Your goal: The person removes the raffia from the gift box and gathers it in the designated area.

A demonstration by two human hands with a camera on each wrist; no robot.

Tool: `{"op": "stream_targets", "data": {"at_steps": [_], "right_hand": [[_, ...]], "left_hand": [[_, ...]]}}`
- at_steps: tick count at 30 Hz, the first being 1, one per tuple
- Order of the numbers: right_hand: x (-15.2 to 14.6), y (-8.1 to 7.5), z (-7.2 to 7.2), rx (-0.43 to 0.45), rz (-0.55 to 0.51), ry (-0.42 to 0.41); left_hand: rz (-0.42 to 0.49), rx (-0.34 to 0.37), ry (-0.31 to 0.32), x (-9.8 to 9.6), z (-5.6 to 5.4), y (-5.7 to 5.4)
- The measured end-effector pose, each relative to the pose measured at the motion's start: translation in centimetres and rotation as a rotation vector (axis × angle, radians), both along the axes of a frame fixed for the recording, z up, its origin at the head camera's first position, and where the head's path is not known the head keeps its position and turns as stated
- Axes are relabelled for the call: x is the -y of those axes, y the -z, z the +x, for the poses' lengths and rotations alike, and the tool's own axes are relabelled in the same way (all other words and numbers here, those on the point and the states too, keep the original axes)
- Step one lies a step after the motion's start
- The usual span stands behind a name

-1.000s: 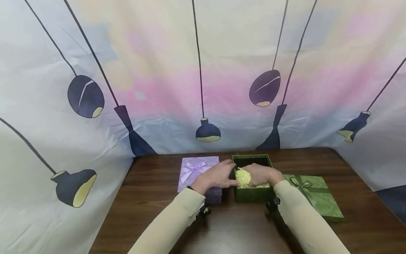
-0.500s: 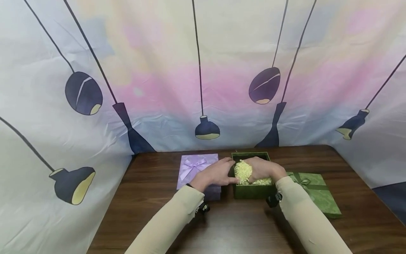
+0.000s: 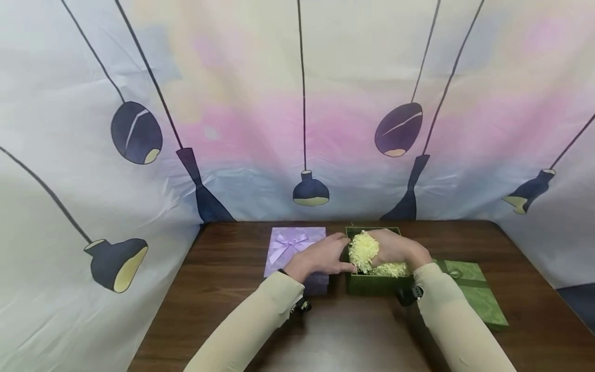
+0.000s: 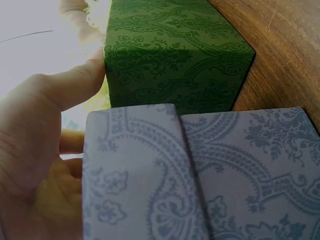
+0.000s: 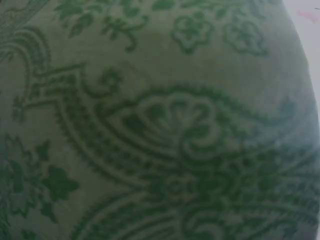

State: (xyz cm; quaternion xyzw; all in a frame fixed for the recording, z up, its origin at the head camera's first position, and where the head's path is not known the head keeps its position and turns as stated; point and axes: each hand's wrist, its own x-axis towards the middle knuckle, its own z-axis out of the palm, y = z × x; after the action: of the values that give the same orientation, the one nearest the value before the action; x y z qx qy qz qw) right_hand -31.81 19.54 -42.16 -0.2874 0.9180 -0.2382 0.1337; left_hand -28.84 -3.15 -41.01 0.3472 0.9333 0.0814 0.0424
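Note:
My right hand (image 3: 395, 248) grips a clump of pale yellow shredded paper (image 3: 364, 251) at the mouth of the green gift box (image 3: 378, 285). More shreds lie inside below it. The left hand (image 3: 323, 257) holds the box's left rim; in the left wrist view its thumb (image 4: 75, 85) lies against the box edge. That forearm passes over a lavender gift box (image 3: 275, 264) with a bow, whose patterned side fills the lower left wrist view. Right fingertips are hidden behind the shreds. A blurred green patterned box surface (image 5: 175, 130) fills the right wrist view.
The green lid (image 3: 481, 297) with a ribbon bow lies right of its box, partly under the right sleeve. Everything stands on a dark brown wooden table (image 3: 223, 258). A curtain printed with lamps (image 3: 310, 191) hangs behind the table's back edge.
The clump of shredded paper in my right hand has risen and shows more above the box rim. My left hand stays at the left rim. The head view has shifted slightly.

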Motion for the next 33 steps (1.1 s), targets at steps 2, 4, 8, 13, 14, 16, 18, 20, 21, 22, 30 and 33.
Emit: {"op": "stream_targets", "data": {"at_steps": [2, 4, 8, 13, 14, 16, 18, 20, 21, 22, 30, 33], "right_hand": [[-0.4, -0.1, 0.4, -0.007, 0.022, 0.034], [-0.7, -0.5, 0.6, -0.016, 0.042, 0.052], [-1.1, -1.5, 0.7, -0.039, -0.008, 0.052], [-1.9, -1.9, 1.2, -0.021, -0.018, 0.082], [-2.0, -1.9, 1.4, -0.023, -0.011, 0.082], [-2.2, -1.8, 1.7, -0.027, -0.014, 0.091], [-2.3, -1.8, 1.9, -0.048, -0.028, 0.088], [-2.5, -1.8, 2.1, -0.073, -0.046, 0.077], [-2.5, -1.8, 2.2, -0.085, -0.052, 0.078], [-2.6, -1.9, 2.3, -0.099, -0.054, 0.073], [-2.2, -3.5, 2.3, -0.180, -0.075, 0.030], [-1.7, -4.5, 2.0, -0.219, -0.088, 0.006]], "left_hand": [[-0.003, 0.010, 0.005, -0.3, 0.0, 0.2], [-0.007, 0.019, 0.001, -0.5, 0.0, 0.3], [0.003, 0.019, -0.016, -0.7, -0.1, -0.1], [-0.015, 0.042, -0.009, -1.1, 0.0, 0.1], [-0.021, 0.044, -0.004, -1.2, 0.1, 0.2], [-0.030, 0.045, -0.002, -1.3, 0.2, 0.5], [-0.029, 0.040, 0.001, -1.4, 0.2, 0.8], [-0.029, 0.038, 0.004, -1.5, 0.3, 0.9], [-0.030, 0.039, 0.001, -1.5, 0.3, 0.9], [-0.030, 0.038, -0.001, -1.5, 0.3, 1.0], [-0.013, 0.054, -0.026, -0.8, 0.2, 0.6], [-0.019, 0.040, -0.038, -0.4, -0.1, 0.1]]}}
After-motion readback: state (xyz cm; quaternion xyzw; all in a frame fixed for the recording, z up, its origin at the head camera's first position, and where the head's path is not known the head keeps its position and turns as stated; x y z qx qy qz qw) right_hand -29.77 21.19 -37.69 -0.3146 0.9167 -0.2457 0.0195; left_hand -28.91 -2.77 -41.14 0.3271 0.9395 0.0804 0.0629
